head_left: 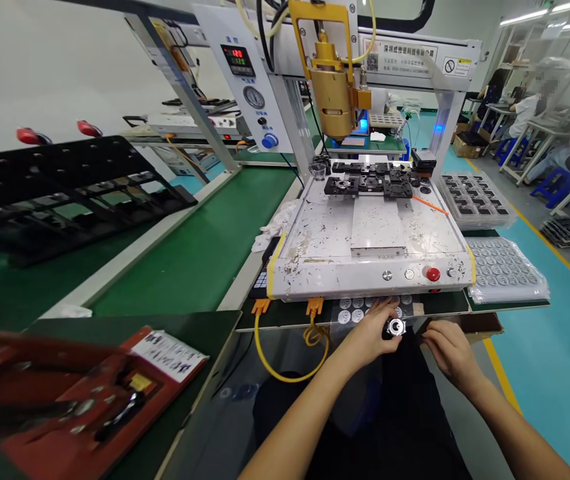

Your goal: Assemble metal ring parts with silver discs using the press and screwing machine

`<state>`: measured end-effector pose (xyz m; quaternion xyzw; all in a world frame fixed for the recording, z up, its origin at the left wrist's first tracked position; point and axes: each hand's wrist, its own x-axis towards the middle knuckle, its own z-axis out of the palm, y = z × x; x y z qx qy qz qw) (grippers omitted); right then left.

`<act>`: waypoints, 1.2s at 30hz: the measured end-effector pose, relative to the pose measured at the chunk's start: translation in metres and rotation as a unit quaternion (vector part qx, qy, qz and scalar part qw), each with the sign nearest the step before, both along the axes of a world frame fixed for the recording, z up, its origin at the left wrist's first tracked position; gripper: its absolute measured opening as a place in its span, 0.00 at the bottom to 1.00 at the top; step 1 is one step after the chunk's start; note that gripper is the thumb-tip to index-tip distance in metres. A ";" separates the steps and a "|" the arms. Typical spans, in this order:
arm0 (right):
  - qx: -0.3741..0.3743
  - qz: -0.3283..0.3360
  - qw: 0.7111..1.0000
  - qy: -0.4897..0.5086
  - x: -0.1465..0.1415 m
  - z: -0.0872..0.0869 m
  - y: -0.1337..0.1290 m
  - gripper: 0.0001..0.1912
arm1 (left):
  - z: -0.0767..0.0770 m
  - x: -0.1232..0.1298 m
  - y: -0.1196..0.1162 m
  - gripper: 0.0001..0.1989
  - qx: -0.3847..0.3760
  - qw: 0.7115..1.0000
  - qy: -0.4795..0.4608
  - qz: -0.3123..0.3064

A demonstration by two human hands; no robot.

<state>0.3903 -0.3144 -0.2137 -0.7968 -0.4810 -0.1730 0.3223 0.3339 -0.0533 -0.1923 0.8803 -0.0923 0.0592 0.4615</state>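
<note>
The small round silver-and-black metal part (395,327) sits pinched in the fingertips of the left hand (372,333), held just below the front edge of the counter (445,303) and above the person's dark lap. It is ring-shaped, so it has no real long axis; its flat bright face, with a dark centre, points up and a little toward the camera. The left grip is clenched around the part's left side. The right hand (447,347) is just beside it, fingers curled and tips reaching toward the part's right side; whether they pinch something of their own I cannot tell — the fingertips are too small to read.

By my judgement the step in hand is readying or checking this one part between the two hands. The next move would call for keeping the face level and a steady two-sided hold.

Directly above, under the counter's front lip, lies a clear tray of round silver discs (359,308). Over that stands the white, scuffed dispensing machine base (369,233) with its red button (433,274), black fixtures (369,183) on its bed and a gold dispensing head (333,87) overhead. To the right sit clear blister trays (507,270) — further off, a red tool (65,393).
</note>
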 end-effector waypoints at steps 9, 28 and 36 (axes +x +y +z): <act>0.126 -0.138 0.890 0.417 -0.006 0.052 0.003 0.22 | 0.006 0.009 -0.015 0.16 0.033 0.996 -0.049 0.070; 0.089 0.075 0.774 0.623 -0.029 0.094 0.082 0.23 | 0.080 -0.116 -0.002 0.31 -0.603 0.750 0.175 0.209; 0.029 0.129 0.735 0.665 -0.040 0.106 0.085 0.24 | 0.085 -0.134 -0.005 0.27 -0.591 0.769 0.119 0.212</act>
